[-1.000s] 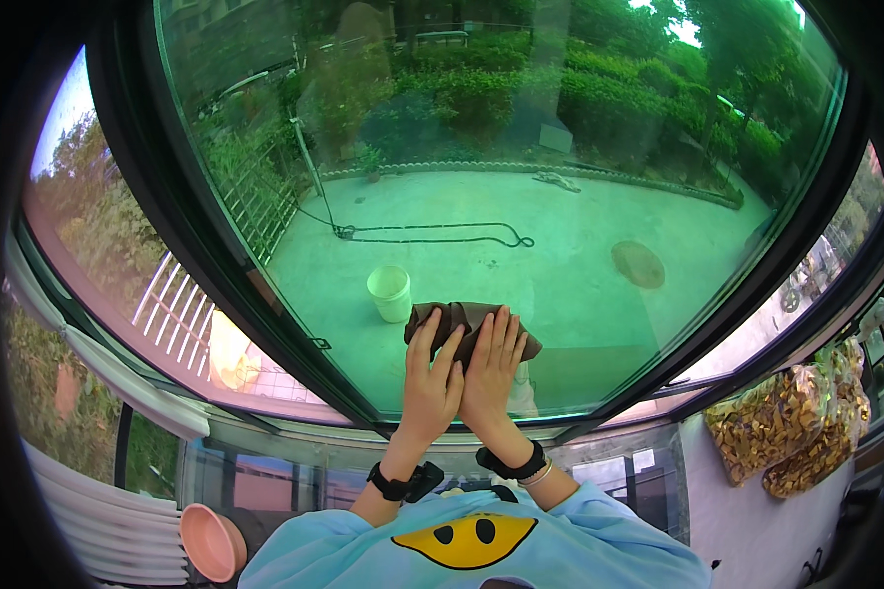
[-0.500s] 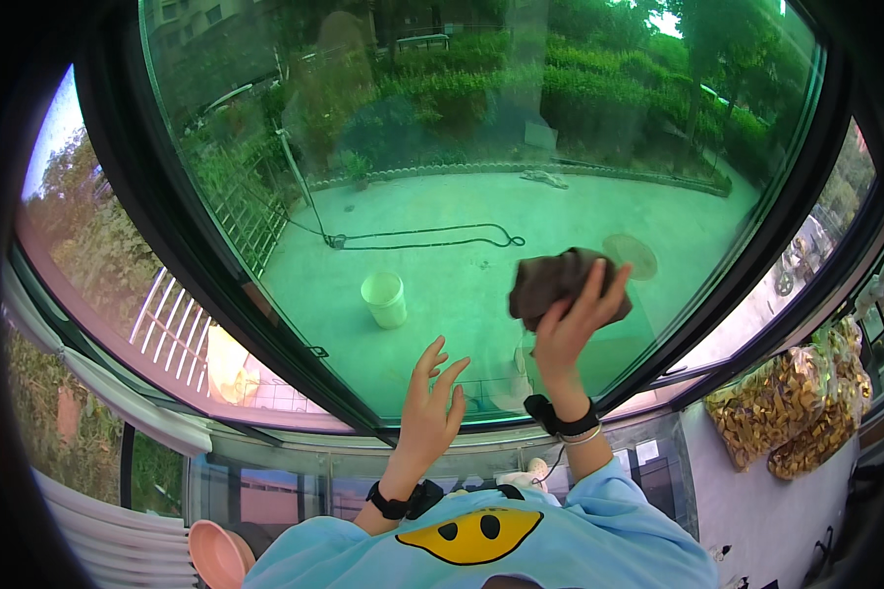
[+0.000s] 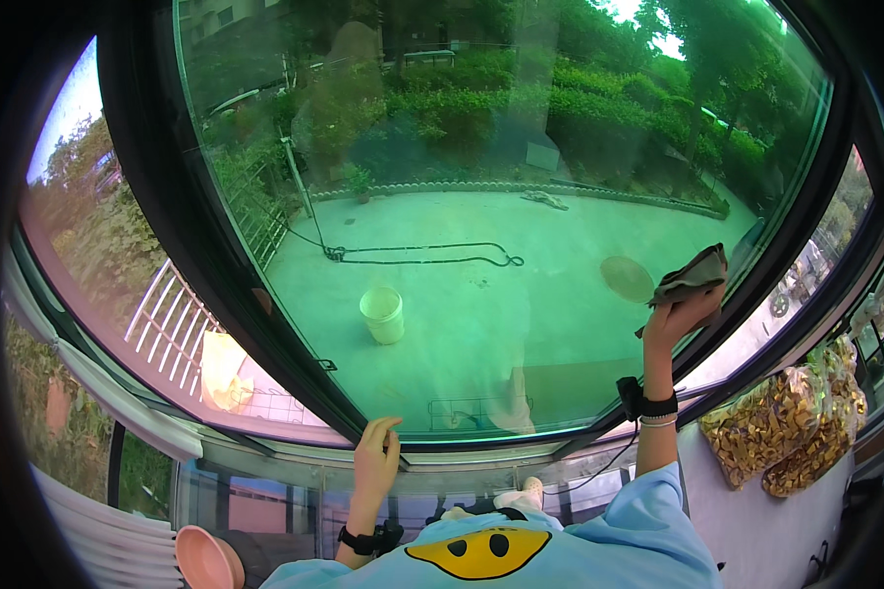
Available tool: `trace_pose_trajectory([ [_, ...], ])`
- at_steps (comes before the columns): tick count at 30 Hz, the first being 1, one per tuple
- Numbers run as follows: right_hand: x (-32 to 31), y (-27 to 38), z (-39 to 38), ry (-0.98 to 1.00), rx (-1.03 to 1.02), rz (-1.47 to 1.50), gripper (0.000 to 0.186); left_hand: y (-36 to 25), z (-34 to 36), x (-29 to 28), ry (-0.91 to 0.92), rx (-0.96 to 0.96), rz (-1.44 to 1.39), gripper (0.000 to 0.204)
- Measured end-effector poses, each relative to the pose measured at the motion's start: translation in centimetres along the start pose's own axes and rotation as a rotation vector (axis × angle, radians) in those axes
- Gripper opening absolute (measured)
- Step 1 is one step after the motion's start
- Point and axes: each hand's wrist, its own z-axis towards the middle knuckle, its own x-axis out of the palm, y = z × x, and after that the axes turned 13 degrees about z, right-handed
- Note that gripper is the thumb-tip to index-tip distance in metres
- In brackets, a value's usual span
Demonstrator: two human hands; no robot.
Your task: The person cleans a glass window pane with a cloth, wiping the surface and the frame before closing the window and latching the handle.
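My right hand (image 3: 680,316) holds a dark brown cloth (image 3: 690,272) at the right side of the green-tinted glass pane (image 3: 521,118), close to its dark frame, fingers wrapped around the cloth. Below the pane, by the bottom left corner of the frame (image 3: 304,378), my left hand (image 3: 375,454) is empty, its fingers loosely bent and apart; whether it touches the frame I cannot tell. Both wrists wear black bands.
Through the glass are a pale bucket (image 3: 381,316), a looped dark line on the paved ground, railings (image 3: 162,324) and hedges. Indoors, bags of dried yellow-brown pieces (image 3: 756,442) lie on a pale surface at right; a pink basin (image 3: 208,562) sits at bottom left.
My right hand has moved the cloth from the lower middle of the pane to its right edge. My left hand has left the cloth and dropped down and leftward.
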Motion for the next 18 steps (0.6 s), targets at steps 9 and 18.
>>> trace_pose_trajectory([
  [9, 1.0, 3.0, -0.5, 0.251, -0.414, -0.157, 0.053, 0.0, -1.8, 0.5, -0.017, -0.007, -0.036, 0.017],
  [18, -0.8, 0.4, 11.6, 0.149, -0.460, -0.129, 0.053, 1.9, -1.6, -0.6, -0.162, -0.060, 0.020, 0.021],
])
